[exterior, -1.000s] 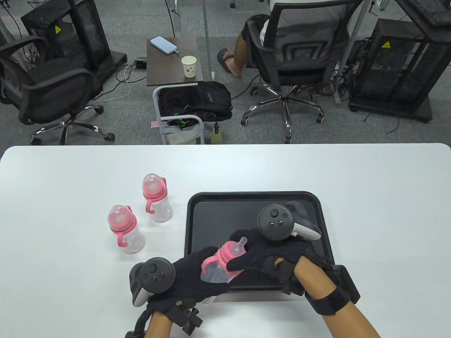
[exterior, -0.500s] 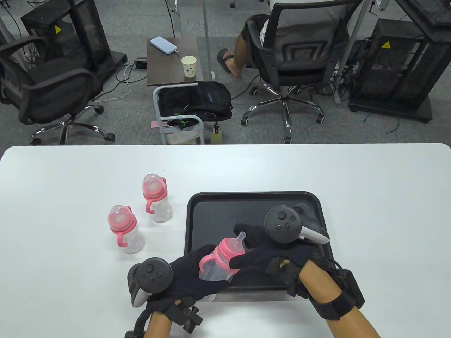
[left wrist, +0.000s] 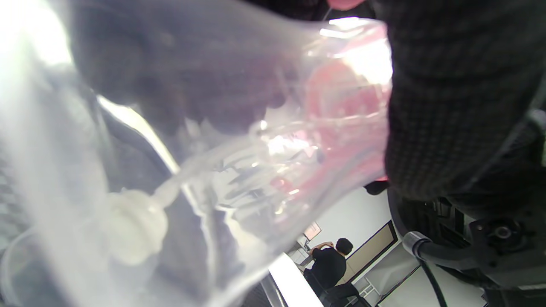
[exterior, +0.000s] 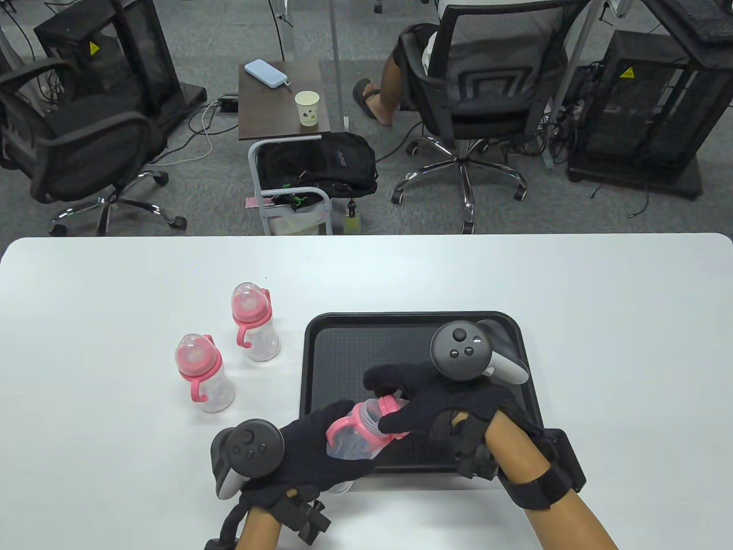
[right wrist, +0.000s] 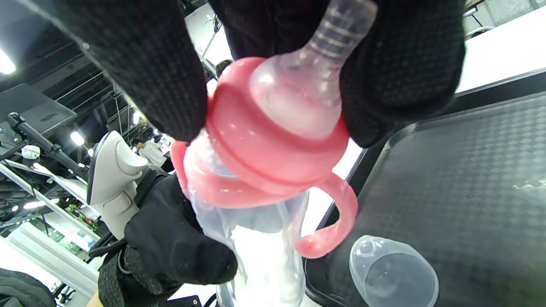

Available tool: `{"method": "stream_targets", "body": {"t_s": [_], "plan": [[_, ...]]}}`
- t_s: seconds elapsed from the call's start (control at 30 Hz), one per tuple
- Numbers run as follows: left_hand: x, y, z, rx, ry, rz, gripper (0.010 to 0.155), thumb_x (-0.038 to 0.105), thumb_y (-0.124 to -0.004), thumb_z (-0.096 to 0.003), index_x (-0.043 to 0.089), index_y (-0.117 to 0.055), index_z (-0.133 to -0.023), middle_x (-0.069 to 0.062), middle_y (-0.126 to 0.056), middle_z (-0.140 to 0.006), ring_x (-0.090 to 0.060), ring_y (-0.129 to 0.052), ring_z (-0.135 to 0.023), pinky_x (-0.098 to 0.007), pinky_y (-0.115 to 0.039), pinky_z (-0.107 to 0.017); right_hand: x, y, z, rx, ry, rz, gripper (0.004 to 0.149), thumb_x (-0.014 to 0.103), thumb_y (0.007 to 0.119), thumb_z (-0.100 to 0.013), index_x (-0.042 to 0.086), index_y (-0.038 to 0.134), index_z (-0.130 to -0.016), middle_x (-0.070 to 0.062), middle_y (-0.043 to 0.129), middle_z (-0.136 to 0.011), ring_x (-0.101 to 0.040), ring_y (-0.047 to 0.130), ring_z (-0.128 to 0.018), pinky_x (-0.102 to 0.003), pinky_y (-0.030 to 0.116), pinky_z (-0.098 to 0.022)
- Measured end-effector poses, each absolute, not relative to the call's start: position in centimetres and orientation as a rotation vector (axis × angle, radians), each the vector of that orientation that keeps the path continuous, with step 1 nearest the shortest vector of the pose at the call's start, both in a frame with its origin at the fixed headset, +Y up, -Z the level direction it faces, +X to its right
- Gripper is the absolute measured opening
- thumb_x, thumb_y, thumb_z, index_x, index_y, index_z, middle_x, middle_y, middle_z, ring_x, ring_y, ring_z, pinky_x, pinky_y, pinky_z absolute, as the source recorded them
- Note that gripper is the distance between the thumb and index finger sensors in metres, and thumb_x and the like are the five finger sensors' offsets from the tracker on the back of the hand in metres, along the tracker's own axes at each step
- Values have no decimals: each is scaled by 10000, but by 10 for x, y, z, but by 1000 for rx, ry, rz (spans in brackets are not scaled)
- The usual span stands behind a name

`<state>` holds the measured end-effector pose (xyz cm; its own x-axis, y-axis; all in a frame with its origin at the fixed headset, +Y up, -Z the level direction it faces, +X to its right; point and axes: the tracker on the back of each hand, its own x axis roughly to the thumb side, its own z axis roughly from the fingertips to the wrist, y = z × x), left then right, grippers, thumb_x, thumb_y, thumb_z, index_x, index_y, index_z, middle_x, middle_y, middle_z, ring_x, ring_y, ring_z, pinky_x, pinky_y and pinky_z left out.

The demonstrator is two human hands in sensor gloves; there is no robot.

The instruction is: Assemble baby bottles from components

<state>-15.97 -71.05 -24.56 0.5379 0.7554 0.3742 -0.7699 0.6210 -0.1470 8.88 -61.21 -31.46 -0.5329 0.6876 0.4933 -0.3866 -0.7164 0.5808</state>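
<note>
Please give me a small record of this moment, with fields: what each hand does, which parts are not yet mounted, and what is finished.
left hand: holds clear bottle body, tilted
right hand: grips pink collar with teat
loose part: clear cap lying on black tray
finished: two capped bottles upright on white table

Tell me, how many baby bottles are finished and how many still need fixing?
Two capped bottles stand done on the white table. The left hand holds a third bottle while the right hand grips its pink collar and teat. Left: the clear cap lying on the black tray probably goes on it.
</note>
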Motion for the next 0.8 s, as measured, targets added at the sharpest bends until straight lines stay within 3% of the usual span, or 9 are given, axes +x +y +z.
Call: {"method": "stream_targets", "body": {"t_s": [0.33,0.57,0.7,0.8], "plan": [[-158,-711,-246,-8,-441,877,1005,765,-1032,-251,235,-760,-1062,-32,-942,-919,-323,-1016,-715,-442,-879,-512,76,-598,-302,1077,443,2301,733,301,1016,-463,91,654,-1066,-287,694,-1065,-549,841,-792,-561,813,-526],[-159,-710,-246,2,-442,874,1002,760,-1033,-255,228,-765,-1060,-42,-944,-916,-328,-1016,-711,-446,-878,-506,62,-596,-290,1188,371,2396,743,255,1046,-430,144,666,-1059,-215,701,-1084,-530,790,-844,-558,782,-584],[-159,-708,-245,43,-449,917,1003,753,-1035,-252,234,-757,-1065,-40,-937,-924,-328,-1010,-722,-448,-872,-516,71,-597,-296,1140,325,2347,809,343,1044,-422,120,631,-1080,-264,638,-1109,-507,795,-868,-559,783,-602],[-161,-707,-244,71,-444,923,1004,753,-1030,-257,235,-748,-1069,-37,-931,-929,-325,-1008,-727,-447,-871,-521,75,-600,-300,1080,326,2392,848,467,1008,-429,98,625,-1089,-280,746,-1041,-520,857,-816,-566,814,-563]]}}
